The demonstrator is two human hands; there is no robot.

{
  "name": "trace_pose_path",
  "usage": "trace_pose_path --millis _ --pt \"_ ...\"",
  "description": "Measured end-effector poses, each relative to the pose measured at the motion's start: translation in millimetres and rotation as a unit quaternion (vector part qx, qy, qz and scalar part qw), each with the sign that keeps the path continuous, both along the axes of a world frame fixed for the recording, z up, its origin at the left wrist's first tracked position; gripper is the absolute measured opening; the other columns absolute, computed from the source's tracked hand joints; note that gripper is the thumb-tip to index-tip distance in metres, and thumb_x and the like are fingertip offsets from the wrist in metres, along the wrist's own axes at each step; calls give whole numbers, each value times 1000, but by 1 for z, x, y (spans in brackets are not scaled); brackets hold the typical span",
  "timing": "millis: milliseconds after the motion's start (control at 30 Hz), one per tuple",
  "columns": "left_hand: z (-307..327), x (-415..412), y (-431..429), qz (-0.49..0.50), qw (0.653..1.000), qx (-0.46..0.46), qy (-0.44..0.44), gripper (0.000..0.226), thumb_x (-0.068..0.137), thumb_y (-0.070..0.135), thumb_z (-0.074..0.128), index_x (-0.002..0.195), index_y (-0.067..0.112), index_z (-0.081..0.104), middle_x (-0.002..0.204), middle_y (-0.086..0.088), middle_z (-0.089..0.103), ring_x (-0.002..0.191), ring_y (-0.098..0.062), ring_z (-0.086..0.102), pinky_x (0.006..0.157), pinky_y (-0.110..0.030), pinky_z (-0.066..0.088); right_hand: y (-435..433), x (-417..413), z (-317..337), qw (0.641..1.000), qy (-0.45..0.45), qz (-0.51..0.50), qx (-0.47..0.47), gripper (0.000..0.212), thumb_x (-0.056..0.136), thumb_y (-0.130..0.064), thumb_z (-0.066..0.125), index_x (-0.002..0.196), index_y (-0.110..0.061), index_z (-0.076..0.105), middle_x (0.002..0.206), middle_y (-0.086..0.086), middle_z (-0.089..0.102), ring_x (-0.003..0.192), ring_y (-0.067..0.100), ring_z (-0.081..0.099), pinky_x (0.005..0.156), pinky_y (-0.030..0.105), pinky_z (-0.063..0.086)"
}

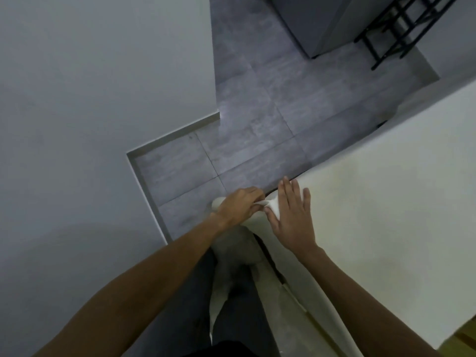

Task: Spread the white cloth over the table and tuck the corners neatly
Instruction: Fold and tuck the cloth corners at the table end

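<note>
The left hand (240, 206) is closed in a pinch on a gathered fold of the white cloth (373, 202) at the near corner of the bench (273, 264), while the right hand (292, 217) is laid flat with fingers spread on the cloth just beside that corner, the thumb touching the pinched fold. The cloth is seen already spread over the bench top, which is covered smoothly as far as the frame shows. At this corner the surplus fabric is bunched and drawn outward past the edge, and a loose length is left hanging down the side toward the tiled floor (257, 119). The spreading is judged largely done; the tucking of this corner is judged to be in hand and not yet finished, since the fold is not yet pressed under or against the edge. The state of the other corners cannot be told, as they lie out of view. A dark folding frame (401, 29) is seen well apart, at the far end of the floor.
</note>
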State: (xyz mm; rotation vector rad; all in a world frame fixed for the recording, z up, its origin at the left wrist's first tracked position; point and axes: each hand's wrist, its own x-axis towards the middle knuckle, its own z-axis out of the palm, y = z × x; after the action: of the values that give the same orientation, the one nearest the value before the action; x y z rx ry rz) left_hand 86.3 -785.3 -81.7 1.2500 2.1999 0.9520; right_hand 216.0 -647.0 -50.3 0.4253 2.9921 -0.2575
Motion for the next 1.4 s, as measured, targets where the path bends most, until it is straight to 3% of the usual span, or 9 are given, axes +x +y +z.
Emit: trace_pose_path --millis 267,367,567,767,967,1067,1167,1267,1400 --pt "-11 18 -11 94 995 -14 30 9 90 8 57 92 6 66 85 -10 70 74 -26 65 66 -33 48 1 0 1 1000 7 10 -10 71 103 -49 36 156 -4 23 164 16 26 154 33 17 125 55 9" --pt "-10 20 -18 85 994 -35 57 20 86 0 55 103 6 62 88 -15 71 74 -30 66 61 -36 51 2 0 0 1000 16 12 -10 71 102 -50 34 155 -4 25 162 17 29 153 34 19 125 55 10" --pt "-11 26 -19 71 995 -36 62 27 84 2 52 110 11 54 98 -11 64 87 -26 60 70 -37 49 2 1 -6 999 46 12 -10 73 103 -55 29 154 -3 28 161 17 32 152 34 23 125 54 10" --pt "-27 29 -9 90 994 -12 52 17 81 15 68 92 10 56 91 -5 58 81 -22 56 70 -34 45 1 1 -7 998 57 16 -7 75 102 -55 23 154 -2 28 161 18 31 152 35 21 124 55 11" --pt "-47 23 -18 193 980 52 16 13 81 2 68 88 12 69 81 7 63 68 -5 56 66 -21 49 3 2 -11 997 73 20 -4 76 103 -57 21 155 -1 27 162 17 30 153 34 19 124 54 8" --pt "-43 17 -29 162 985 47 20 24 82 -3 63 98 9 75 89 -1 75 74 -7 67 70 -8 48 3 2 -13 997 73 28 4 72 104 -52 29 155 -1 27 162 18 30 153 35 18 124 55 9" --pt "-35 13 -37 103 994 28 38 39 81 -11 53 110 7 73 99 -3 76 77 1 62 73 5 35 4 3 -13 997 70 26 -4 71 104 -50 30 156 -1 24 163 18 27 154 34 15 124 54 7" --pt "-31 17 -41 84 996 -4 22 49 80 -9 47 120 10 68 92 -2 73 68 4 50 65 0 35 2 2 -12 997 69 26 -4 73 104 -51 29 156 -1 24 163 18 26 154 34 15 124 55 8" --pt "-34 42 -40 114 994 -3 5 48 84 -5 47 128 9 59 96 -11 71 75 -20 64 69 -24 49 2 2 -11 998 64 22 -10 72 103 -51 30 156 -2 25 164 17 26 154 33 14 125 54 6"
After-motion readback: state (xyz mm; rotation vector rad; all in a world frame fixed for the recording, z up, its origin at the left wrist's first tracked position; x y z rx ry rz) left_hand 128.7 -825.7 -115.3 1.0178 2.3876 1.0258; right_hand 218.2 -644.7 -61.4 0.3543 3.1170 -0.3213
